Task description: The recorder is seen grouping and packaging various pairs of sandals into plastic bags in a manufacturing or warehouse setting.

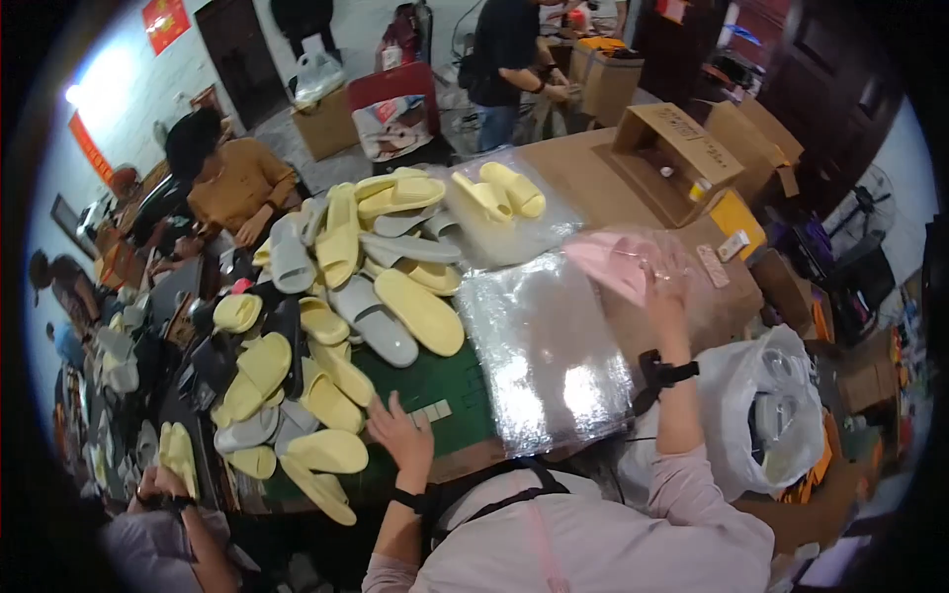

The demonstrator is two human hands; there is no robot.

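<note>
My left hand [397, 435] is over the green mat [465, 381], fingers spread and nothing in them. Just beside its fingertips lies a short strip of small pale labels [431, 412]. At the right, my right hand [668, 285] has its fingers on a pair of pink slippers [615, 263] in a clear plastic bag, on the brown cardboard. Between my hands lies a stack of shiny clear plastic bags [544, 341]. Beyond them, a pair of yellow slippers [499, 191] rests on clear plastic. Yellow and grey slippers [420, 311] are heaped left of the bags.
An open cardboard box [677, 163] stands at the back right. A white plastic sack [736, 415] with grey things inside sits by my right forearm. Co-workers are at the left [242, 183], lower left [183, 524] and far side [509, 69]. A red chair [395, 84] stands behind the table.
</note>
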